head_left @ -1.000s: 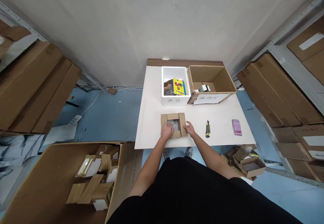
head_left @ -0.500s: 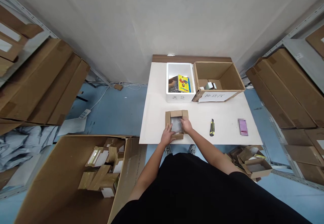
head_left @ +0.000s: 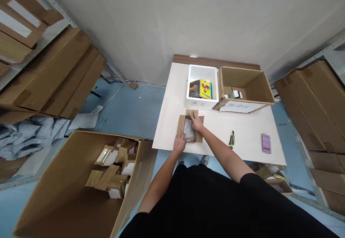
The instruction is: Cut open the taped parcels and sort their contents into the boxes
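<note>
A small cardboard box [head_left: 181, 122] lies near the table's front edge, its flaps folded outward. Inside is something flat in clear plastic [head_left: 189, 130]; what it is I cannot make out. My left hand [head_left: 179, 143] grips the box's near left corner, fingers over the wall. Reaching across the right side, my right hand [head_left: 197, 121] lays its extended fingers on the far flap [head_left: 192, 112]. A black-and-yellow utility knife [head_left: 231, 139] rests on the table to the right of the box, apart from both hands.
Behind the box stand a white bin [head_left: 201, 104] with books and a labelled carton [head_left: 244, 107] with small boxes. A blurred purple item [head_left: 266, 143] lies on the table's right. A large carton [head_left: 54, 166] of parcels stands left on the floor. Shelves flank both sides.
My right hand has moved from the box's inner right side to its far flap. My left hand stays at the near left corner. The view has shifted and tilted slightly.
</note>
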Demonstrator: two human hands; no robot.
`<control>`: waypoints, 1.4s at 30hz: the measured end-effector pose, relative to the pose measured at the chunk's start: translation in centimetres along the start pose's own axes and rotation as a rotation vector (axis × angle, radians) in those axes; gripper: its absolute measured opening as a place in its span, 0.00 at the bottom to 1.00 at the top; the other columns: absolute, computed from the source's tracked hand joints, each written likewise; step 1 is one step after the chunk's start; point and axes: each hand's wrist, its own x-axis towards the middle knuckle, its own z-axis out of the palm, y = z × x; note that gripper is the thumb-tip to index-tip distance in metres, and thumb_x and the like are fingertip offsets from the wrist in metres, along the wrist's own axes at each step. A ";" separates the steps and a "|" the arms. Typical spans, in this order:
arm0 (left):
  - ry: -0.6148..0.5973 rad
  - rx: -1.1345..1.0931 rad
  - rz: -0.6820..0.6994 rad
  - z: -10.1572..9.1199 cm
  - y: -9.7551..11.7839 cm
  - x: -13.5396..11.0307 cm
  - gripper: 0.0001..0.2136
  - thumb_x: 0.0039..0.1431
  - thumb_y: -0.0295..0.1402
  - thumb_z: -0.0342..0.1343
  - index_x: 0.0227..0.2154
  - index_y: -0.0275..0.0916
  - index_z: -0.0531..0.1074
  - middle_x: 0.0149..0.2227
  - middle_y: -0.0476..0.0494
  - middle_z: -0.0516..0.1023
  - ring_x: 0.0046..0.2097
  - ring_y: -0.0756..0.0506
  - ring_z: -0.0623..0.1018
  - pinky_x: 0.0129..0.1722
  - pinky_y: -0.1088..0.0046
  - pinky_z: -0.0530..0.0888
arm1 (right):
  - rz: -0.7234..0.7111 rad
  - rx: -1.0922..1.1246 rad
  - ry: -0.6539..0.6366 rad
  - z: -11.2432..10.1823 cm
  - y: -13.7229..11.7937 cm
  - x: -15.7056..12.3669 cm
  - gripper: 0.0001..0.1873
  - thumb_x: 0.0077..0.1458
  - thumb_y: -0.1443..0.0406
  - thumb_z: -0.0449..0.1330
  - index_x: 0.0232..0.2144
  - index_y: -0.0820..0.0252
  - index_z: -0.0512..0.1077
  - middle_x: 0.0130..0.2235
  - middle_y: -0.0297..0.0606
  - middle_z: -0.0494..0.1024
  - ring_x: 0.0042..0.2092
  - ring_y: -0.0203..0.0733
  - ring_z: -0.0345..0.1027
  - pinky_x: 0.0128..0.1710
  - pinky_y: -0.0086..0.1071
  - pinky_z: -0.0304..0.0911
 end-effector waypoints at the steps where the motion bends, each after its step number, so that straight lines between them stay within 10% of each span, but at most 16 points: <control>1: 0.013 0.007 -0.015 -0.1 -0.4 -0.4 0.11 0.66 0.26 0.55 0.36 0.38 0.83 0.62 0.33 0.77 0.74 0.28 0.61 0.65 0.44 0.68 | 0.003 -0.027 -0.021 -0.1 -0.3 0.8 0.49 0.55 0.73 0.59 0.77 0.63 0.53 0.79 0.51 0.41 0.79 0.57 0.37 0.75 0.52 0.47; 9: 0.056 0.069 -0.154 -2.2 -3.5 -2.8 0.10 0.67 0.28 0.56 0.35 0.39 0.84 0.62 0.35 0.77 0.71 0.27 0.64 0.61 0.46 0.71 | -0.158 -0.104 -0.118 6.1 -6.8 2.8 0.31 0.60 0.72 0.58 0.66 0.64 0.70 0.70 0.53 0.66 0.71 0.55 0.56 0.71 0.44 0.54; 17: 0.033 -0.001 -0.152 -2.5 -5.3 -3.4 0.05 0.65 0.29 0.62 0.36 0.40 0.84 0.63 0.36 0.76 0.71 0.28 0.64 0.57 0.48 0.73 | 0.171 -0.245 -0.431 10.7 -7.8 7.2 0.54 0.49 0.62 0.77 0.73 0.67 0.59 0.71 0.63 0.62 0.72 0.64 0.57 0.69 0.45 0.55; 22: 0.050 -0.046 -0.176 -2.1 -5.2 -3.5 0.07 0.64 0.26 0.61 0.36 0.41 0.83 0.62 0.37 0.77 0.71 0.30 0.62 0.58 0.48 0.73 | 0.207 -0.370 -0.412 12.0 -7.6 7.5 0.60 0.44 0.62 0.80 0.73 0.66 0.58 0.73 0.65 0.58 0.72 0.66 0.56 0.69 0.48 0.55; 30: 0.053 -0.066 -0.167 -1.9 -5.3 -3.5 0.06 0.63 0.25 0.63 0.35 0.41 0.83 0.62 0.37 0.76 0.71 0.29 0.62 0.60 0.48 0.72 | 0.096 -0.416 -0.344 9.9 -8.1 6.6 0.27 0.56 0.68 0.67 0.59 0.67 0.76 0.59 0.59 0.77 0.60 0.59 0.71 0.60 0.41 0.63; 42: -0.021 -0.060 -0.278 -3.0 -5.4 -3.0 0.13 0.67 0.25 0.54 0.39 0.42 0.85 0.48 0.35 0.83 0.74 0.33 0.61 0.64 0.55 0.71 | -0.203 -0.350 0.082 1.5 -11.9 -2.1 0.16 0.67 0.73 0.54 0.47 0.57 0.80 0.47 0.47 0.80 0.52 0.52 0.67 0.53 0.40 0.61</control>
